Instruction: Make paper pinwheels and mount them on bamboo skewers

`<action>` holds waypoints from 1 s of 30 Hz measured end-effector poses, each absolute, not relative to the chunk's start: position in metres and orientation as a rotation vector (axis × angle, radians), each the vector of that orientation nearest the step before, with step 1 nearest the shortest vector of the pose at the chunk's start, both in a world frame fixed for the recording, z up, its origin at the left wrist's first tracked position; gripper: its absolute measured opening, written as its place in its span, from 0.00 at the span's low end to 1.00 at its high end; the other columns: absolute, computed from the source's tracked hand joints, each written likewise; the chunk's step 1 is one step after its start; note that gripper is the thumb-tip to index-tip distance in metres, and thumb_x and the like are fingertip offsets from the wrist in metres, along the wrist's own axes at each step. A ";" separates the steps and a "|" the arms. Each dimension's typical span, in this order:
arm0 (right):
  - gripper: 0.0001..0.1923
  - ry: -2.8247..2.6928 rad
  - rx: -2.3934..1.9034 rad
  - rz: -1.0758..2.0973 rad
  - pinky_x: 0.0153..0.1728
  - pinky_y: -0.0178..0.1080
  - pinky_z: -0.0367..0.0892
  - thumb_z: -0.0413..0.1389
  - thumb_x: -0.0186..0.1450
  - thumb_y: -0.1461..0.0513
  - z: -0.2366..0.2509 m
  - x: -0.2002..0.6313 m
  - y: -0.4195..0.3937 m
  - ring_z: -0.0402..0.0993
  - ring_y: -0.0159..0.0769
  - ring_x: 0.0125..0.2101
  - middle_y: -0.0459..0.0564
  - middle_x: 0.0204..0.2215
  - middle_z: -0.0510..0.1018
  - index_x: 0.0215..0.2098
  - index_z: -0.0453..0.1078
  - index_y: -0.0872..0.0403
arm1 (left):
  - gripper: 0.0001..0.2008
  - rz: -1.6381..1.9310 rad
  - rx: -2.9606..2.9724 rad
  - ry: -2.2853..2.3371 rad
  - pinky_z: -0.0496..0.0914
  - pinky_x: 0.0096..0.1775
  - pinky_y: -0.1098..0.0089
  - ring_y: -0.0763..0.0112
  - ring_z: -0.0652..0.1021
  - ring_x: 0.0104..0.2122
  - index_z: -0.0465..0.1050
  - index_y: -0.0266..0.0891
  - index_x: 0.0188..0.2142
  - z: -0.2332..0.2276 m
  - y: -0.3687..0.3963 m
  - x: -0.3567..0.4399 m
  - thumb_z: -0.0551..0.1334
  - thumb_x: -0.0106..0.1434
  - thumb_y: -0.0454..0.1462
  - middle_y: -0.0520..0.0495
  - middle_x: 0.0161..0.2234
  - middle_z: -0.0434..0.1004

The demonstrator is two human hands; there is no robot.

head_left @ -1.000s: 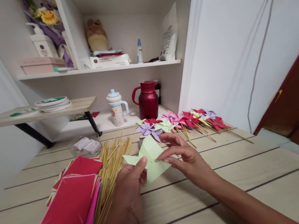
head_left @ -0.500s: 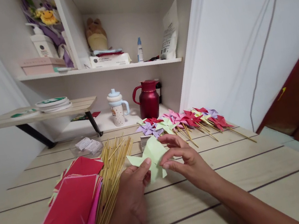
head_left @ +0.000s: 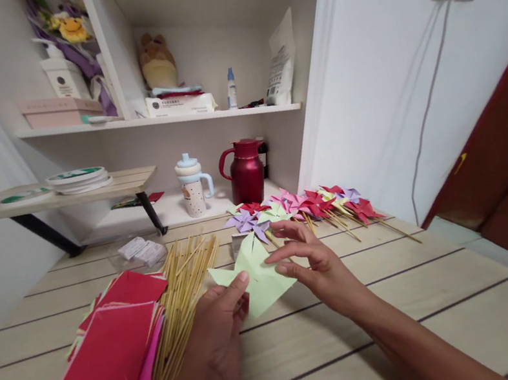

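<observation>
Between thumb and fingers, my left hand [head_left: 223, 310] pinches a pale green paper pinwheel piece [head_left: 264, 280] above the table. Its left corner is folded over, and its lower right corner lies spread out flat. To the right of the paper is my right hand [head_left: 314, 264], its fingers apart and curved. The index fingertip reaches over the paper's edge; whether it touches cannot be made out. Left of my left hand lie a bundle of thin wooden sticks [head_left: 179, 321] and a stack of coloured paper sheets [head_left: 106, 353], red on top.
Finished pinwheels on sticks [head_left: 315, 203] lie in a row at the back right. Behind them stand a red jug [head_left: 247, 175] and a tumbler [head_left: 192, 191]. A clear dish [head_left: 116, 257] with small white packets sits at the back left, near a small raised shelf [head_left: 134, 179].
The green paper's right-hand part, bent up before, has opened out flat. My right fingers have parted from it slightly. The whole view has shifted a little.
</observation>
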State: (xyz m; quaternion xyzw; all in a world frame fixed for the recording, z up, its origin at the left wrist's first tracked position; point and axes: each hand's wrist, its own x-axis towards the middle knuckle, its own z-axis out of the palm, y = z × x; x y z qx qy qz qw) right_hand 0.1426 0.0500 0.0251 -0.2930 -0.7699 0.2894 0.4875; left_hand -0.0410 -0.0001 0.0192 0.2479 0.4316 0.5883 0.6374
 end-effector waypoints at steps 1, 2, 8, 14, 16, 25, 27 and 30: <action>0.07 -1.886 -0.712 0.712 0.62 0.50 0.57 0.59 0.66 0.60 0.026 0.143 0.050 0.58 0.44 0.61 0.49 0.58 0.63 0.40 0.79 0.43 | 0.13 1.344 0.557 0.983 0.69 0.38 0.70 0.70 0.76 0.30 0.77 0.34 0.28 0.019 0.000 -0.041 0.75 0.48 0.39 0.45 0.30 0.80; 0.07 -1.898 -0.712 0.717 0.62 0.50 0.57 0.59 0.66 0.59 0.026 0.143 0.050 0.58 0.44 0.61 0.49 0.58 0.63 0.39 0.80 0.43 | 0.12 1.344 0.549 0.982 0.69 0.38 0.70 0.70 0.76 0.30 0.77 0.34 0.28 0.019 0.000 -0.040 0.75 0.48 0.39 0.45 0.30 0.79; 0.06 -1.930 -0.678 0.723 0.61 0.53 0.57 0.62 0.63 0.55 0.025 0.142 0.049 0.59 0.47 0.61 0.47 0.61 0.62 0.38 0.80 0.41 | 0.15 1.366 0.536 1.018 0.68 0.39 0.69 0.70 0.75 0.30 0.77 0.34 0.30 0.019 -0.001 -0.039 0.75 0.46 0.40 0.48 0.28 0.77; 0.02 -1.930 -0.695 0.762 0.61 0.54 0.57 0.65 0.60 0.56 0.024 0.137 0.045 0.60 0.47 0.60 0.47 0.57 0.66 0.31 0.80 0.44 | 0.17 1.363 0.568 1.016 0.66 0.35 0.70 0.72 0.73 0.28 0.77 0.34 0.28 0.020 -0.003 -0.035 0.76 0.43 0.43 0.49 0.26 0.77; 0.03 -1.931 -0.721 0.769 0.60 0.53 0.58 0.64 0.61 0.57 0.024 0.135 0.043 0.61 0.46 0.59 0.48 0.56 0.67 0.31 0.79 0.45 | 0.18 1.366 0.560 1.022 0.66 0.35 0.70 0.73 0.73 0.27 0.77 0.34 0.27 0.021 -0.003 -0.033 0.77 0.41 0.42 0.49 0.26 0.77; 0.04 -1.892 -0.757 0.740 0.60 0.50 0.59 0.60 0.65 0.58 0.026 0.138 0.046 0.63 0.44 0.57 0.50 0.51 0.69 0.34 0.78 0.46 | 0.15 1.357 0.544 1.009 0.67 0.36 0.70 0.72 0.73 0.27 0.75 0.34 0.24 0.022 -0.001 -0.035 0.76 0.44 0.40 0.48 0.25 0.76; 0.06 -1.901 -0.736 0.722 0.60 0.50 0.59 0.58 0.66 0.59 0.026 0.141 0.048 0.62 0.44 0.58 0.49 0.53 0.68 0.37 0.79 0.43 | 0.14 1.349 0.524 1.021 0.68 0.37 0.70 0.72 0.74 0.28 0.75 0.35 0.25 0.022 0.000 -0.036 0.76 0.44 0.40 0.48 0.26 0.77; 0.07 -1.916 -0.729 0.704 0.61 0.52 0.58 0.58 0.66 0.59 0.028 0.144 0.049 0.62 0.44 0.59 0.48 0.55 0.67 0.38 0.79 0.41 | 0.13 1.331 0.503 1.026 0.68 0.36 0.70 0.72 0.74 0.28 0.75 0.36 0.25 0.022 0.000 -0.038 0.76 0.45 0.39 0.48 0.27 0.78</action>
